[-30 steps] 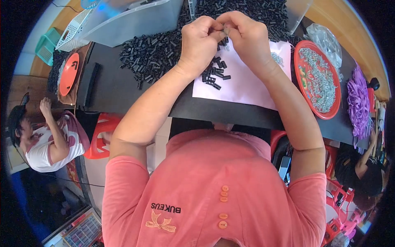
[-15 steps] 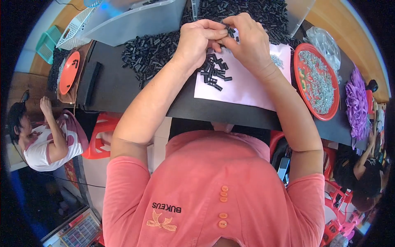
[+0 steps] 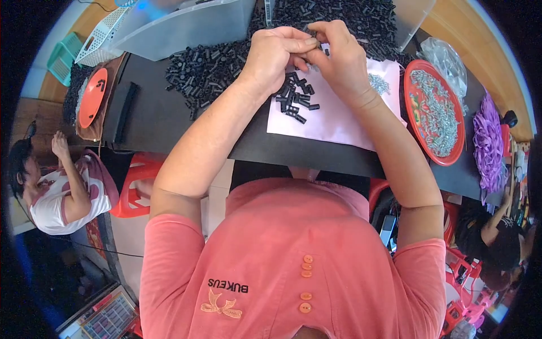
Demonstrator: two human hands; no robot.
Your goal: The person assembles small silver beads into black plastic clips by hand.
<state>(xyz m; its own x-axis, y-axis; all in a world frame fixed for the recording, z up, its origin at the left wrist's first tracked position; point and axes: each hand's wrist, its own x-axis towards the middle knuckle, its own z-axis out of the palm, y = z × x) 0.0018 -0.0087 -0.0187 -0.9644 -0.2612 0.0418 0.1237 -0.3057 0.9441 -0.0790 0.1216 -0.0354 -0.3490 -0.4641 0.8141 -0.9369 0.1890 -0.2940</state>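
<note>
My left hand (image 3: pixel 275 56) and my right hand (image 3: pixel 342 63) meet over the far part of a pink sheet (image 3: pixel 333 125). Both are closed in a pinch, fingertips touching. Between them is a small black plastic piece, mostly hidden by the fingers. Several short black plastic tubes (image 3: pixel 294 101) lie loose on the sheet below my left hand. A big heap of similar black pieces (image 3: pixel 209 76) spreads over the table behind and left of my hands. Small silver metal parts (image 3: pixel 378 85) lie on the sheet beside my right wrist.
A red tray (image 3: pixel 409 110) of silver metal parts stands right, near a clear plastic bag (image 3: pixel 446 62) and purple bundle (image 3: pixel 489 141). At the back left is a clear plastic bin (image 3: pixel 186 34). A co-worker (image 3: pixel 68 192) sits left, another person (image 3: pixel 491 237) right.
My fingers have shifted slightly around the small black piece, which shows less now. The co-worker's raised hand at the left has moved a little. The loose tubes on the sheet look unchanged.
</note>
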